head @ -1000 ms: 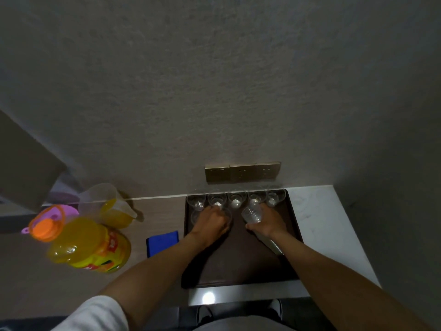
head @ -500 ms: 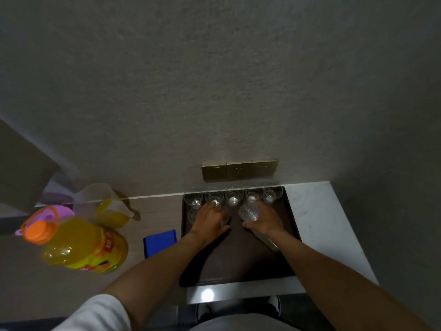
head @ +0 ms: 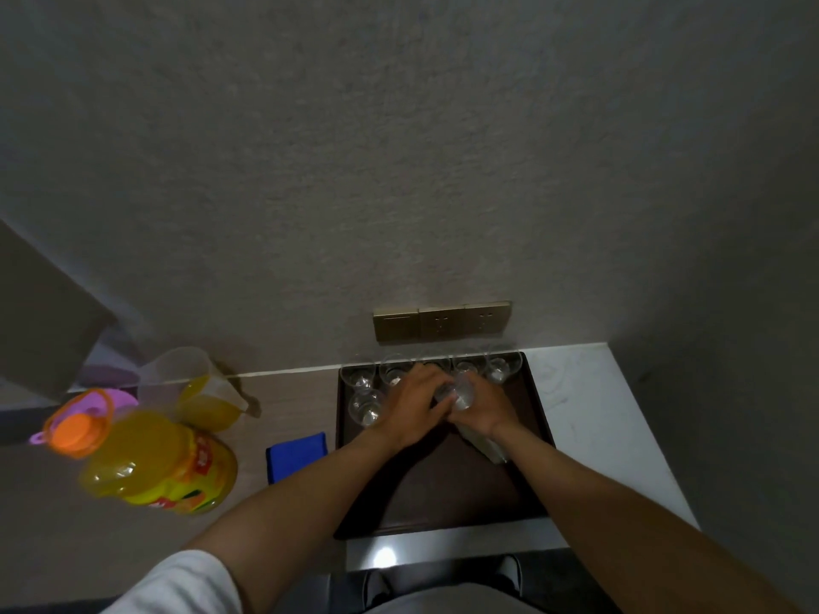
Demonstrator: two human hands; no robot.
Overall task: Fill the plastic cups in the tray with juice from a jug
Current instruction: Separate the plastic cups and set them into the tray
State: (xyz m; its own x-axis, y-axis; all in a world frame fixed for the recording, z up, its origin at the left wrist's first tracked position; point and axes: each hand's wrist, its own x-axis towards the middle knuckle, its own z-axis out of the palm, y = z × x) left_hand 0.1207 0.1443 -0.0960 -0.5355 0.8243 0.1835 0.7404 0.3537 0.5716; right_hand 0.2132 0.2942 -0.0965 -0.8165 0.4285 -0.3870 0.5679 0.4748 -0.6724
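Observation:
A dark brown tray (head: 443, 485) lies on the counter against the wall. Several clear plastic cups stand empty along its back edge, among them one at the far left (head: 363, 377) and one at the far right (head: 503, 369). Another empty cup (head: 366, 406) stands alone in the second row at the left. My right hand (head: 485, 412) grips a tilted stack of clear cups (head: 461, 392) over the tray. My left hand (head: 414, 405) meets it and pinches the stack's top cup. A clear jug (head: 199, 387), partly filled with orange juice, stands at the left by the wall.
A large orange juice bottle (head: 150, 463) with an orange cap stands at the left front. A folded blue cloth (head: 294, 454) lies between the bottle and the tray. Brass wall sockets (head: 443, 321) sit just behind the tray. The white counter (head: 598, 414) ends right of the tray.
My left hand has left the cup in the second row and moved right onto the top of the stack. My right hand has kept the stack in about the same place.

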